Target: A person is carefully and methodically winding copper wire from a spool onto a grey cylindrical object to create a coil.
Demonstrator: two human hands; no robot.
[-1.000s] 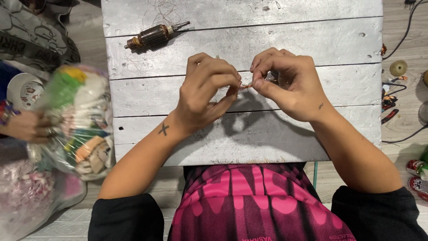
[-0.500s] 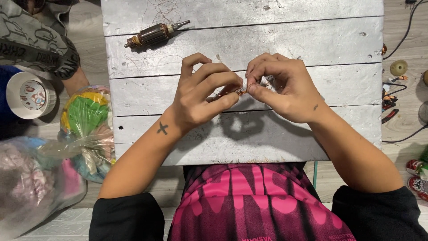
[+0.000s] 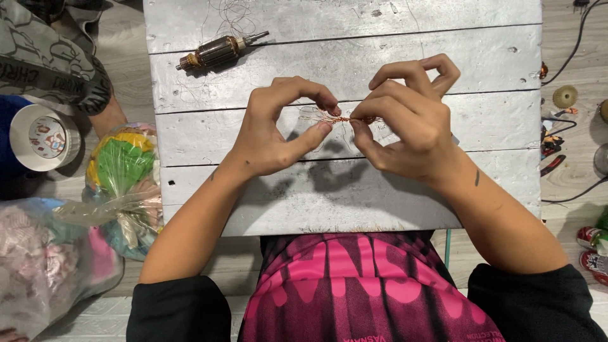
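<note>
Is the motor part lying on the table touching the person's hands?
No, the motor armature lies apart near the far edge of the table, while both hands pinch a thin copper wire.

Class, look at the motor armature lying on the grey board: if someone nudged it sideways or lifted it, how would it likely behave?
The motor armature is a cylinder lying on its side, so a nudge would probably roll it. Its copper windings and metal shaft suggest it is heavy for its size, and stiff. It lies clear of both hands.

Thin coppery wire strands [image 3: 335,118], shiny; the desk [image 3: 443,38] is silver-painted wooden planks, matt and scuffed; motor armature [image 3: 218,50] shows dull copper windings, metal shaft
</note>
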